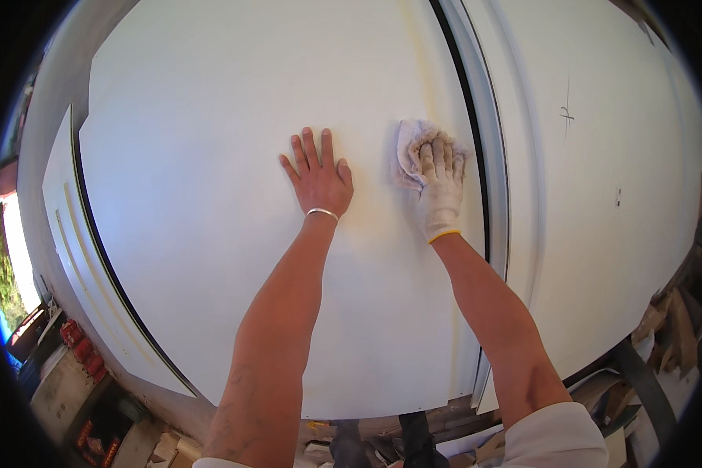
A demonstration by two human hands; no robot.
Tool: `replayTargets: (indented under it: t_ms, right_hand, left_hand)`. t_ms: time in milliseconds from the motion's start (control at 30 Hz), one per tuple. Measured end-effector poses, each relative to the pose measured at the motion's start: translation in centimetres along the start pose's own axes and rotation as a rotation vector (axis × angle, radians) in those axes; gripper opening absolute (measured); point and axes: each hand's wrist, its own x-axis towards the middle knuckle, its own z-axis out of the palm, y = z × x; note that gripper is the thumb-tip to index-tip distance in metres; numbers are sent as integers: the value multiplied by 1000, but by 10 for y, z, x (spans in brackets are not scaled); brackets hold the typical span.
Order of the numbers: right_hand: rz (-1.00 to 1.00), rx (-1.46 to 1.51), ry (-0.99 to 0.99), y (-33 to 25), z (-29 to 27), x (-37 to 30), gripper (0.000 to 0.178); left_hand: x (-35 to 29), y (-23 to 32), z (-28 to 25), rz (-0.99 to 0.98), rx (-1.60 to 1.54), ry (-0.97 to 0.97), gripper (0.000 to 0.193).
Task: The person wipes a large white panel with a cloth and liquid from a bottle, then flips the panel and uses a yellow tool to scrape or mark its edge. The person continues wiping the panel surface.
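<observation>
A large white panel [203, 234] stretches out in front of me. My left hand [320, 179] is bare, with a silver bracelet at the wrist, and lies flat on the panel with its fingers spread. To the right of it, my right hand [442, 187] wears a white knitted glove with a yellow cuff. Under that glove a bunched whitish cloth [408, 148] is pressed against the panel, close to the black strip [476, 156] along its right edge. A faint yellowish streak [423, 70] runs down the panel near the cloth.
Beyond the black strip lies another white panel [600, 195] with small dark marks. A narrower panel [86, 234] with a dark edge is at the left. Red objects [82, 349] sit lower left, and scrap pieces [671, 324] are piled at the lower right.
</observation>
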Motion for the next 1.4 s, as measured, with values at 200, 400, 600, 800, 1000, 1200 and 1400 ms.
replayTargets:
  t_ms: [200,400,600,800,1000,1200,1400]
  right_hand:
    - [-53,61,-4,-1,-7,27,70]
    - [-62,181,185,-23,-20,225,65]
    - [-106,126,184,-28,-48,265,63]
    - [-161,111,107,-46,-66,275,69]
    - [-54,50,120,-45,-58,306,75]
    - [-128,5,124,-40,-58,302,79]
    - [-63,-3,-76,-40,-65,287,79]
  left_hand:
    - [-8,2,2,14,-7,2,72]
    - [-2,4,-6,-22,-28,-123,75]
    - [-10,4,-3,33,-45,-53,75]
    - [-5,1,-1,57,-83,-11,77]
    - [-7,0,1,42,-104,-49,79]
    - [-9,2,-1,49,-82,-44,80]
    - [-6,2,0,45,-78,-48,80]
